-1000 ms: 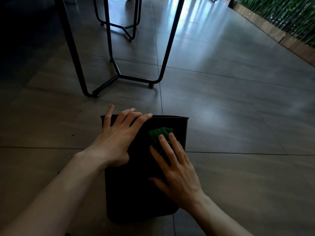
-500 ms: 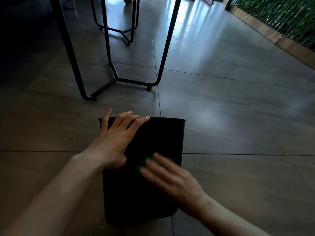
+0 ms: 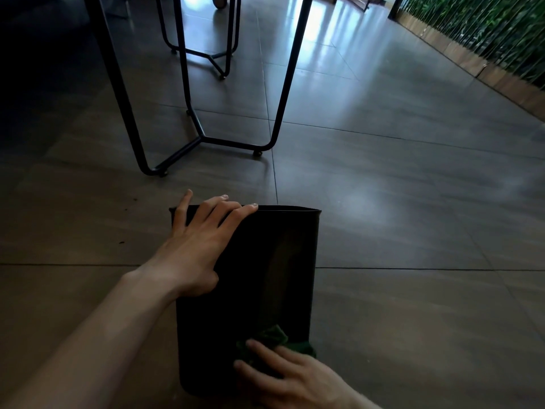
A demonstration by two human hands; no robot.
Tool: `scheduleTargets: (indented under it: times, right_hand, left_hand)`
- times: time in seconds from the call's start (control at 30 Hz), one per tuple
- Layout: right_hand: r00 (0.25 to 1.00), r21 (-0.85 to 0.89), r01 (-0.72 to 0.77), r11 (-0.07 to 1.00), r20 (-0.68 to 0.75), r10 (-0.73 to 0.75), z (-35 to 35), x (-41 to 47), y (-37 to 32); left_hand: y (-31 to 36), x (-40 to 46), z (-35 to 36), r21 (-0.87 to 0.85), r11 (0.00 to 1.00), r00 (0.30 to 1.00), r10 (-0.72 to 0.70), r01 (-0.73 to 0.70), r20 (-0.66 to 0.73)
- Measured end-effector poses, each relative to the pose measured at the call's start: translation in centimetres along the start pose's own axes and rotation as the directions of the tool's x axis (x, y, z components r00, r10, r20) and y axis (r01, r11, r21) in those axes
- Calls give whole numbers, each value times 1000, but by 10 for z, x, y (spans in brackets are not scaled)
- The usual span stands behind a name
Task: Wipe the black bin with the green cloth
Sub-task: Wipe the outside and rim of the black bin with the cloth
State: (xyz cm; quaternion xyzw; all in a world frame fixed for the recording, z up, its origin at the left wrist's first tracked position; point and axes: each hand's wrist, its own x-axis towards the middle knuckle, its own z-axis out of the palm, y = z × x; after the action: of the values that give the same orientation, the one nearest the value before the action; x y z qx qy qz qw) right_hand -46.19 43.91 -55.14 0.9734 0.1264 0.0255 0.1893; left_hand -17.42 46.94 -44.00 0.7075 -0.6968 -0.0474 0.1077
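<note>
The black bin [image 3: 265, 261] lies on its side on the tiled floor, its far rim pointing away from me. My left hand [image 3: 197, 246] rests flat on the bin's upper left part, fingers spread and curled over the far rim. My right hand [image 3: 292, 376] presses the crumpled green cloth [image 3: 275, 342] against the bin's side near its close end. Most of the cloth is hidden under my fingers.
Black metal table legs [image 3: 203, 137] stand on the floor just beyond the bin. A second metal frame [image 3: 218, 57] stands farther back. A wooden ledge with green plants [image 3: 486, 33] runs along the right. Open floor [image 3: 413, 231] lies to the right of the bin.
My right hand has slid the green cloth along the bin's side from near the far rim toward me. My left hand has kept its place on the bin.
</note>
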Motion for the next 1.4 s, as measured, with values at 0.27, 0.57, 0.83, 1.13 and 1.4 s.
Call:
scheduleTargets:
  times: [0.27,0.57,0.83,1.13,1.4]
  right_hand:
    - [727,374,-532,759,-258,637,-44,34,94]
    - [901,130,-352,927,-223,373,-2,10,35]
    - [823,211,-480,851,-226,521,-24,12,64]
    - [828,267,-443,856,-244,505,-35,26,79]
    - [905,189,-345,919,-193,379,-27,6,40]
  left_hand:
    - [-2,1,1,-1,1000,1000,13,-13,-11]
    - [-2,0,-1,-10,1000,1000,4,-4,-8]
    - [0,-1,0,-9,1000,1000,16,-16,-7]
    - [-3,-1,2,-1,1000,1000,19,-19,-15]
    - [-1,1,1,-12,1000,1000,10,-10,5]
